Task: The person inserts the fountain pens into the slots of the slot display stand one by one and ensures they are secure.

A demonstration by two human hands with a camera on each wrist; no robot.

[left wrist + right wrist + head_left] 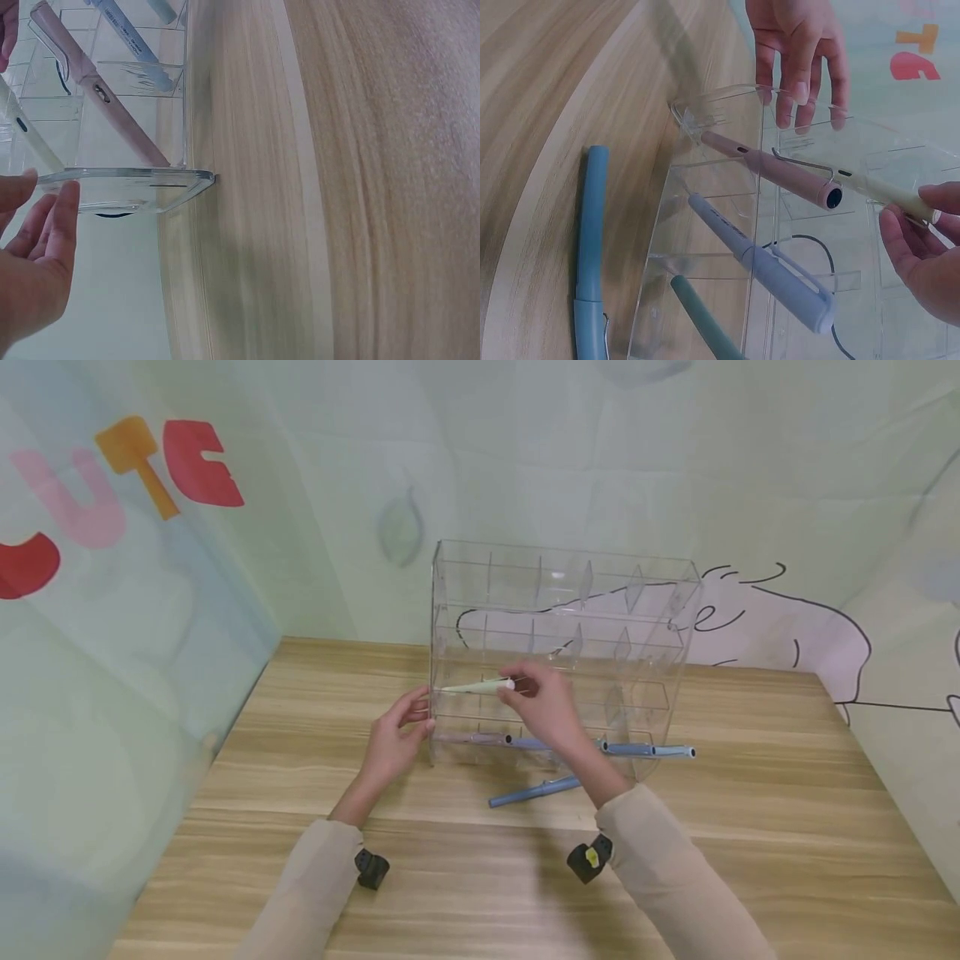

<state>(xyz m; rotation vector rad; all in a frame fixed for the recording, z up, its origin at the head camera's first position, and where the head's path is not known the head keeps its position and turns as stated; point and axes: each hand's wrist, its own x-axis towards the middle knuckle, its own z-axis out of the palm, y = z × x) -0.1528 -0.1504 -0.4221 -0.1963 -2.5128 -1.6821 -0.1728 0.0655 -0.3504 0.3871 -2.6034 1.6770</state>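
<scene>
Between thumb and fingers, my right hand (543, 702) pinches the cap end of a pale cream pen (472, 687). The pen's far end slants into the leftmost compartment, second tier from the bottom, of a clear acrylic rack (432, 610). My left hand (393, 739) touches the rack's left side wall with extended fingertips, thumb near the front edge. Just below the cream pen, a dusty pink pen (787, 176) leans in the bottom tier. Beside it are a lavender-blue pen (780, 285) and a green pen (701, 315), partly hidden by my right forearm in the head view.
On the wooden table (450, 877), a blue pen (525, 796) lies in front of the rack. More to the right, a blue pen (628, 749) and a light blue pen (675, 752) stick out of the bottom tier. A printed cloth (315, 527) hangs behind.
</scene>
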